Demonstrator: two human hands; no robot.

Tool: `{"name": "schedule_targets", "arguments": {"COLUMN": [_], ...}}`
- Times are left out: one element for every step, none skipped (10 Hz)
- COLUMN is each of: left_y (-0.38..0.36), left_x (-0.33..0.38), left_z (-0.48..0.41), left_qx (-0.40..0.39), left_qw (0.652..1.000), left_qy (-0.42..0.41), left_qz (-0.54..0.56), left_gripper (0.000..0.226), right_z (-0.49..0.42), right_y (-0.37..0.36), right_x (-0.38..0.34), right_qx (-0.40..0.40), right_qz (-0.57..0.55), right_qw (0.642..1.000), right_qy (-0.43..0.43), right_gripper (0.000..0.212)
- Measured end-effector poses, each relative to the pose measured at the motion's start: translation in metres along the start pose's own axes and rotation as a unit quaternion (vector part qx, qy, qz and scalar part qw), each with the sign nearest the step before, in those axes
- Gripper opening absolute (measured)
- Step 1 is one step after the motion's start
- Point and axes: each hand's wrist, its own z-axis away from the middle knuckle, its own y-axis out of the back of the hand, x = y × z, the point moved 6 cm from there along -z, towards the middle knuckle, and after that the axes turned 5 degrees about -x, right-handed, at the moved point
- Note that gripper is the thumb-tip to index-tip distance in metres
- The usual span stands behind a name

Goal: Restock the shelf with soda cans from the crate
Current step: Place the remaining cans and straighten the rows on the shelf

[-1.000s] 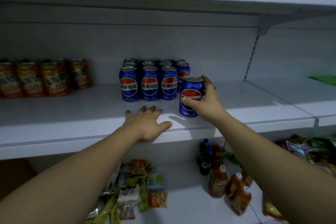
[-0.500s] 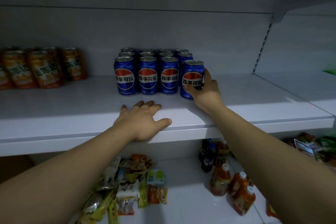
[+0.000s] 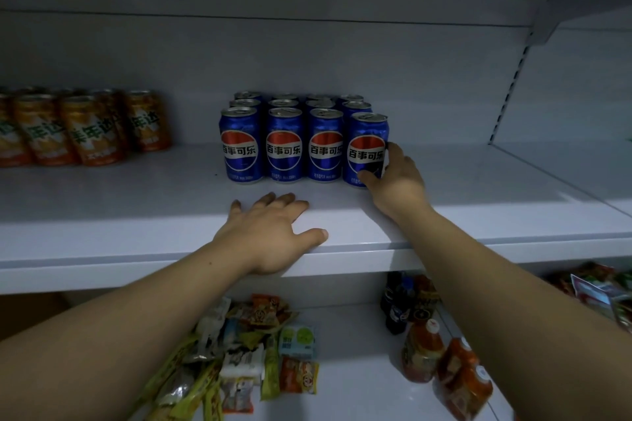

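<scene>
Several blue soda cans stand in rows at the middle of the white shelf. One more blue can stands at the right end of the front row, touching its neighbour. My right hand wraps the lower right side of that can, thumb on its front and fingers behind it. My left hand lies flat, palm down, on the shelf's front edge with fingers apart and holds nothing. No crate is in view.
Several orange cans stand at the left of the same shelf. The lower shelf holds snack packets on the left, dark and orange drink bottles on the right. A shelf upright bounds the bay on the right.
My right hand has pushed the blue can back from the shelf front into the right end of the front row. My left hand stayed on the shelf edge.
</scene>
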Motion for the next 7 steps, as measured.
{"name": "schedule_targets", "arguments": {"left_y": [-0.0004, 0.0, -0.0006, -0.0014, -0.0018, -0.0023, -0.0023], "left_x": [-0.0002, -0.0003, 0.0001, -0.0003, -0.0008, -0.0008, -0.0009], "left_z": [0.0, 0.0003, 0.0009, 0.0004, -0.0005, -0.0006, -0.0007], "left_qx": [-0.002, -0.002, -0.001, -0.001, 0.002, 0.003, 0.004], "left_qw": [1.0, 1.0, 1.0, 1.0, 1.0, 1.0, 1.0], "left_qy": [0.001, 0.001, 0.0, 0.0, 0.0, -0.001, -0.001], "left_qz": [0.001, 0.003, 0.002, 0.0, -0.001, -0.001, 0.001], "left_gripper": [0.072, 0.071, 0.072, 0.072, 0.072, 0.072, 0.072], "right_z": [-0.0002, -0.0001, -0.0008, -0.001, -0.0012, 0.0005, 0.0042], "right_y": [-0.0001, -0.0008, -0.0008, -0.001, -0.0019, -0.0007, 0.0026], "right_x": [-0.001, -0.0005, -0.0004, -0.0002, -0.0006, -0.0022, -0.0069], "right_qx": [0.008, 0.007, 0.001, -0.009, -0.015, -0.006, 0.023], "right_qz": [0.002, 0.016, 0.041, 0.07, 0.091, 0.085, 0.067], "right_qw": [1.0, 1.0, 0.999, 0.997, 0.995, 0.996, 0.997], "right_qy": [-0.003, -0.014, -0.024, -0.039, -0.045, -0.04, 0.005], "right_gripper": [0.061, 0.052, 0.044, 0.04, 0.039, 0.04, 0.04]}}
